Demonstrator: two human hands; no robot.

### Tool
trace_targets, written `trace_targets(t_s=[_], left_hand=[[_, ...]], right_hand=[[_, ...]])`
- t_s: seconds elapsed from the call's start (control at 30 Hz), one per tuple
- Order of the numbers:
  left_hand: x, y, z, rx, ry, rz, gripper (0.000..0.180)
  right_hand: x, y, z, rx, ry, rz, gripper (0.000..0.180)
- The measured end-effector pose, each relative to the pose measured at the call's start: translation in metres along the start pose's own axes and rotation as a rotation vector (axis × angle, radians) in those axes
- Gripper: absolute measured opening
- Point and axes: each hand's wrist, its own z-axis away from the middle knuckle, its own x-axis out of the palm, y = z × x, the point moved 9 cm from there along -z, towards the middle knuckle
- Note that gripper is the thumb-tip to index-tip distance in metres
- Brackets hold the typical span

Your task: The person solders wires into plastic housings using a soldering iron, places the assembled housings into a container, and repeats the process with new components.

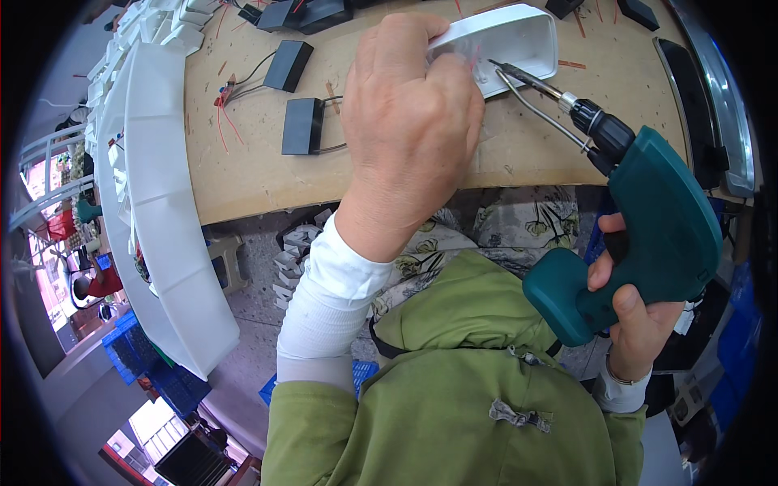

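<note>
While the left hand (pixel 413 113) pinches the rim of one white plastic housing (pixel 528 39) over the tan worktable (pixel 259 182) — hiding the housing's left end — the right hand (pixel 644 324) wraps the handle of one teal soldering gun (pixel 664 202), whose tip points into the housing. Two wired black boxes (pixel 301 127) lie leftward, more black pieces (pixel 324 12) beyond; a long white panel (pixel 162 211) flanks the table.

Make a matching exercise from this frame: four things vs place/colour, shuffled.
Column 1
1. gun
2. white box
3. black blocks
4. table

Column 2
A. just left of the left hand
B. tan
C. held in the right hand
D. held at its rim by the left hand

Pairs: 1-C, 2-D, 3-A, 4-B
</note>
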Motion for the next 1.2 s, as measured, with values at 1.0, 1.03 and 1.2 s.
trace_targets(t_s=[1.0, 1.03, 1.2], left_hand=[[0.026, -0.005, -0.01, -0.497, -0.898, -0.321, 0.013], [0.026, -0.005, -0.01, -0.494, -0.896, -0.322, 0.012], [0.027, -0.004, -0.008, -0.476, -0.887, -0.327, 0.011]], right_hand=[[0.003, 0.0, -0.006, -0.019, -0.018, 0.026, 0.072], [0.002, 0.0, -0.006, -0.021, -0.015, 0.024, 0.072], [-0.001, 0.002, -0.004, -0.001, -0.038, -0.115, 0.068]])
